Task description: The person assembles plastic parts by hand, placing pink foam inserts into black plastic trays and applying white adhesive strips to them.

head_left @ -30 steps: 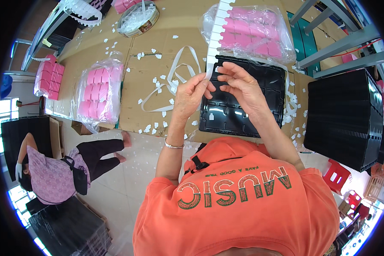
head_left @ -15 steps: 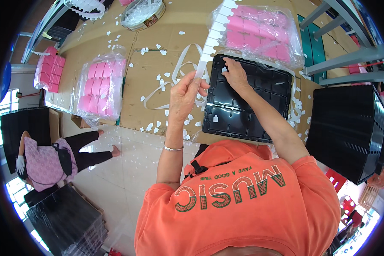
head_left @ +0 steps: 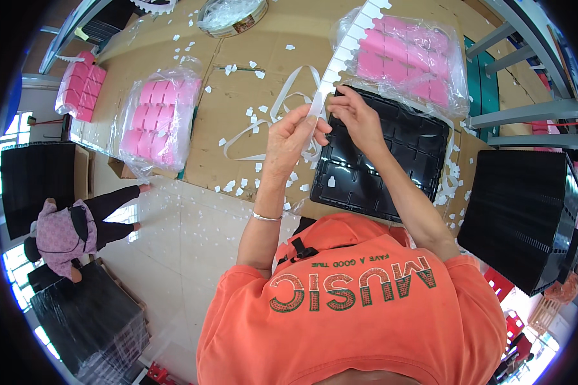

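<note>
Cardboard-topped worktable (head_left: 225, 106), littered w/ wht scraps (head_left: 290, 47), esp. along front edge and R of tray. Pale tiled floor (head_left: 192, 256) past front edge, also dotted w/ bits. Bkgd L: co-worker (head_left: 64, 234) in pinkish patterned top + dark trousers, near blk film-wrapped stack (head_left: 87, 314). To R: tall blk stack (head_left: 514, 212) beside table, gray metal frame (head_left: 533, 114) beyond, green panel (head_left: 481, 83) near frame. On cardboard: pink pcs in clr plastic, L pack (head_left: 154, 122) and far pack (head_left: 408, 54), latter just past tray's far edge; also pink stack (head_left: 83, 86) at far L. Round tub (head_left: 241, 25) near top of view, clr plastic inside.

L hand (head_left: 290, 138): thumb + fingers pinched on near end of wht notched strip (head_left: 345, 54). Extends from pinch up and to R, past far-L corner of blk tray (head_left: 398, 147), partly across far pack's plastic, out of view at top. Loose wht ribbon (head_left: 247, 157) in loops on cardboard, L of L hand; can't tell if joined to strip.

R hand (head_left: 361, 122): over tray's far-L corner, fingers bent, tips close to strip, just R of pinch. Can't tell if grasping or even touching it. Small wht tab (head_left: 331, 182) on tray, nearer body.
</note>
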A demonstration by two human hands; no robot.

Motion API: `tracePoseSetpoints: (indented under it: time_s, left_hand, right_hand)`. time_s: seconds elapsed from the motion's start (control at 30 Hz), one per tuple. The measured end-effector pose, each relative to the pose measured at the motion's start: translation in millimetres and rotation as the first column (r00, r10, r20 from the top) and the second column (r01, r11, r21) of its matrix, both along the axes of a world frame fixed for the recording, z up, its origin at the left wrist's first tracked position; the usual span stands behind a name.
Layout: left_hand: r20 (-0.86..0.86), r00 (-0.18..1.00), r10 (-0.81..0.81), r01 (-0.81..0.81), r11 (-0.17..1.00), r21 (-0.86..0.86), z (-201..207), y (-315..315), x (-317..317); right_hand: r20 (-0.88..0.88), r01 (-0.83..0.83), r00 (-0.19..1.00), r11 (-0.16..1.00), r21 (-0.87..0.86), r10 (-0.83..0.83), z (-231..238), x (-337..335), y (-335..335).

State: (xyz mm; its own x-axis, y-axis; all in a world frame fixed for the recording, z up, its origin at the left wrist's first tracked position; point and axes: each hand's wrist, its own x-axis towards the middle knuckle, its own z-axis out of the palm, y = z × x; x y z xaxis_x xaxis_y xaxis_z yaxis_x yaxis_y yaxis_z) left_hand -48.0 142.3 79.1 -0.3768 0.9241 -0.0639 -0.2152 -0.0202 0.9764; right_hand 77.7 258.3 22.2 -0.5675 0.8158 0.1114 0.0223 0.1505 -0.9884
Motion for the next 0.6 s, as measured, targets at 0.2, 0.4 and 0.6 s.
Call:
tracePoseSetpoints:
  time_s: [0.2,0.4,0.6]
  left_hand:
    - [0.175,0.984,-0.027,0.015,0.998,0.066,8.7,-8.5,13.5]
    - [0.183,0.981,-0.058,0.037,0.993,0.115,34.5,-17.5,27.5]
    - [-0.029,0.995,-0.093,0.094,0.995,0.045,49.5,-30.5,26.5]
  right_hand:
    - [0.053,0.083,0.985,0.727,0.682,-0.162,83.3,34.1,-48.3]
    - [0.191,-0.055,0.944,0.441,0.896,-0.27,96.4,31.6,-59.9]
    - [0.151,-0.056,0.986,0.715,0.697,-0.07,90.8,38.7,-60.3]
